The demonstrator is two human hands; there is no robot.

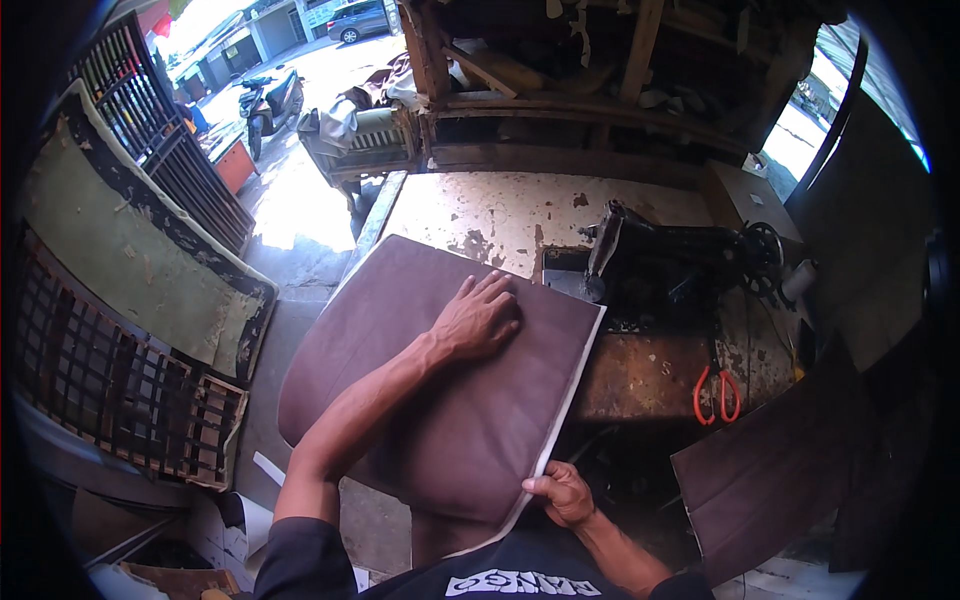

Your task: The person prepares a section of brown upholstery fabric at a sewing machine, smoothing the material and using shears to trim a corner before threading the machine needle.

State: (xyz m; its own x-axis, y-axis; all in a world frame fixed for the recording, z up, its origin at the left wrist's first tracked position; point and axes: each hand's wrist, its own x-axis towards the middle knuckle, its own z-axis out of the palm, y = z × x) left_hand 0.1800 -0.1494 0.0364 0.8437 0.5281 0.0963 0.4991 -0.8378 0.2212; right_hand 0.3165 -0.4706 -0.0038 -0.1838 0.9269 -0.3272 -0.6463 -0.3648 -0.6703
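A large dark brown sheet of upholstery material [400,320], pale along its right edge, spreads over the table's front and hangs down toward my body. My left hand [478,315] rests on top of it near the far edge, fingers stretched and slightly bent. Lower down, my right hand [565,492] pinches the pale-edged side of the sheet, thumb on top and the other fingers underneath. The sheet's far right corner lies close to the needle end of a black sewing machine [680,255]; whether it goes under the foot cannot be made out.
Orange-handled scissors [717,395] lie on the worn tabletop [640,375] at the right. Another brown piece [770,460] hangs below them. Seat frames with webbing [110,370] stand at the left. A wooden rack [600,105] rises behind the table. A motorbike [270,108] is parked outside.
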